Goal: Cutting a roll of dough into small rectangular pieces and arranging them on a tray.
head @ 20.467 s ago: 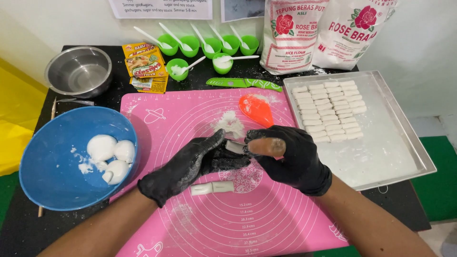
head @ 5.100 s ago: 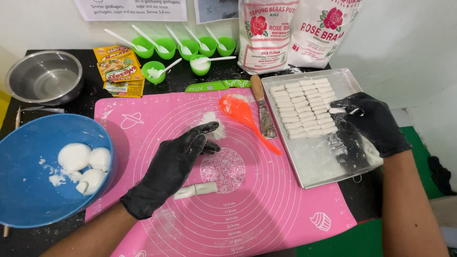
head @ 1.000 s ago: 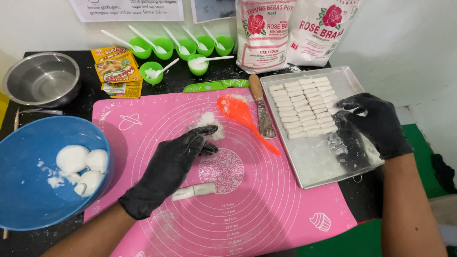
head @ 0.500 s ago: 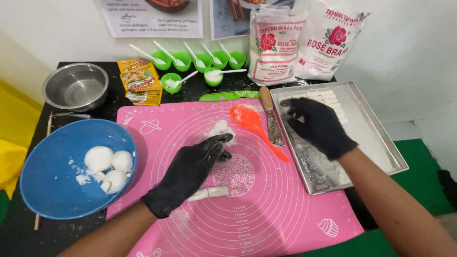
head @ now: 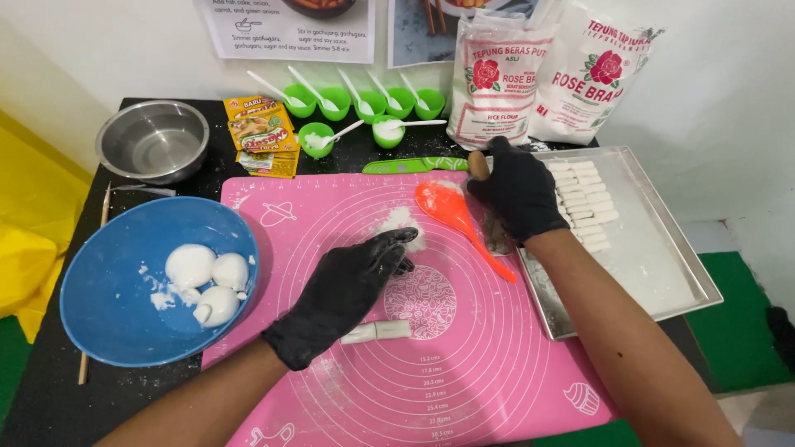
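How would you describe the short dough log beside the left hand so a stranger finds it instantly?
Start at the pink silicone mat. Just right of the black-gloved left hand, near its wrist, lies the short white dough log. Unlike the cut pieces in the metal tray, it lies alone on the mat.

pink mat (head: 497,364), blue bowl (head: 108,240), orange spoon (head: 451,213)

Steel bowl (head: 152,149) at ten o'clock; green cups (head: 364,103) at twelve; flour bags (head: 542,79) at one; blue bowl (head: 108,290) at nine.
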